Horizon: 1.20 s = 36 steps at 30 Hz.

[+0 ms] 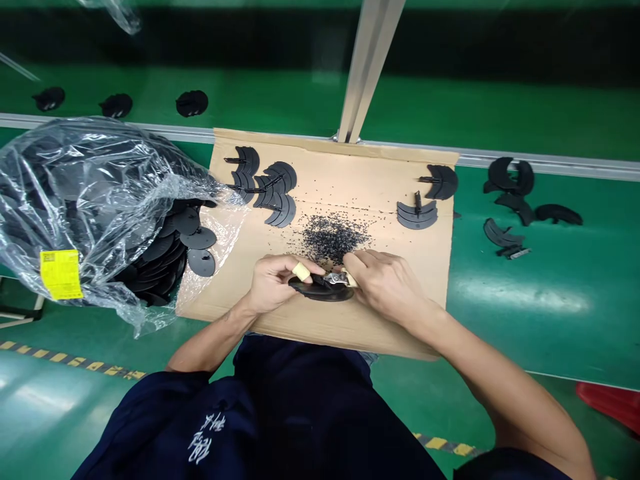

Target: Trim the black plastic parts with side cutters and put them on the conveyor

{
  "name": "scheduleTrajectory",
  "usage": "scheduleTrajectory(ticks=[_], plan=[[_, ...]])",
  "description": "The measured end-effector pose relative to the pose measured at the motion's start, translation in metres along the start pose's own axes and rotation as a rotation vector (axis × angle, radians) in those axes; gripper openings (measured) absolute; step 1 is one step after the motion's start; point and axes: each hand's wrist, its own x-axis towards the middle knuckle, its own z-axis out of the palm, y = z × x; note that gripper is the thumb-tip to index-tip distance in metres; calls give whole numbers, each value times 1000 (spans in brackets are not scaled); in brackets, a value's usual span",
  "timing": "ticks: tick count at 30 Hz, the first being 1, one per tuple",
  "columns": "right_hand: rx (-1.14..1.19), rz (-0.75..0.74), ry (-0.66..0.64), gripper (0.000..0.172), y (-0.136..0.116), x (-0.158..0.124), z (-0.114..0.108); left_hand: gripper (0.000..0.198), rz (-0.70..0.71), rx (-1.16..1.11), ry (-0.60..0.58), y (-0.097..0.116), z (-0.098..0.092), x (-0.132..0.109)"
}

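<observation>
My left hand (273, 283) is closed on the edge of a round black plastic disc (323, 291); a pale yellow wrap covers one finger. In my right hand (383, 283) are small metal nippers (338, 277), their jaws at the raised black part on top of the disc. My fingers hide most of the handles. Just beyond both hands, a heap of tiny black plastic bits (333, 237) is scattered over the cardboard sheet (370, 327).
At left, a clear plastic bag (100, 180) spills stacked black discs (200, 239). Curved black parts (280, 193) lie at the cardboard's back left, others (417, 215) at its right. More black pieces (510, 177) rest on the green table (525, 300). A metal post (370, 67) rises behind.
</observation>
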Motion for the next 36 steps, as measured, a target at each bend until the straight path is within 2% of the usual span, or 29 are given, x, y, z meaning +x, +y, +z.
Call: scheduleTrajectory(ticks=[2,5,10,13,16,21,23,26,29,31,32,34,36], plan=[[63,11,-26,15,3,0,3,21,-2,-8,0,-1,0,0],[115,67,7,14,14,0,8,22,-22,17,-9,0,-2,1],[-87,144,110,14,27,0,9,25,-102,178,-48,6,-12,6],[-238,190,30,18,26,4,7,32,-206,274,-17,7,-19,16],[-279,220,-51,19,25,5,5,39,-242,294,14,5,-26,27],[-222,259,51,18,32,-6,7,44,-246,281,17,-6,-39,51],[-171,262,78,16,35,-12,13,50,-236,239,78,-11,-47,69],[-97,268,142,14,40,-21,19,63,-157,247,149,-18,-63,115],[94,292,238,15,42,-39,10,63,-56,599,45,-20,-79,171],[341,321,243,18,37,-61,-2,52,-18,831,-54,-21,-87,205],[478,356,206,22,31,-76,-7,43,-7,900,-88,-21,-90,220],[724,408,6,29,15,-110,-7,27,10,967,-121,-24,-93,243],[831,469,-91,21,-7,-144,9,17,11,1043,-157,-27,-96,259]])
